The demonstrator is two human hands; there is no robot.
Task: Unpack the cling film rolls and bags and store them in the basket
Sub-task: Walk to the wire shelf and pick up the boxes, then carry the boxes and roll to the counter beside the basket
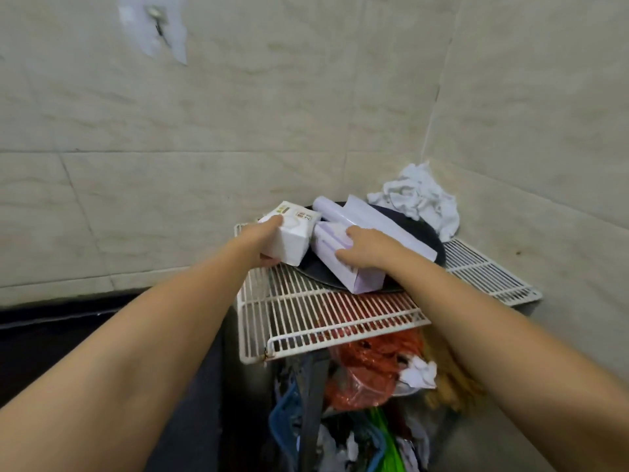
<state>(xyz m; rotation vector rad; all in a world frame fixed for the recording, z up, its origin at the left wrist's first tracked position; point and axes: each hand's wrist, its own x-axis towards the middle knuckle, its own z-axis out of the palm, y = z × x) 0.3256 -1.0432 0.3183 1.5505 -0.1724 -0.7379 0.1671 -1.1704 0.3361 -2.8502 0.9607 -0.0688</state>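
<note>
My left hand [267, 238] grips a small white box [292, 236] with a printed label, held at the left end of a white wire rack [326, 315]. My right hand [366, 248] lies over a long pale purple box [350, 274] with its fingers curled on the box's top. That box rests on a dark round tray [425, 233]. Behind it on the tray lie a white roll [328, 207] and another long pale box [381, 219].
A crumpled white cloth [418, 199] sits in the tiled wall corner behind the tray. Under the rack hang red plastic bags [367, 373], crumpled paper [418, 373], blue hangers [286, 413] and green plastic [384, 444]. A dark counter edge [68, 311] runs to the left.
</note>
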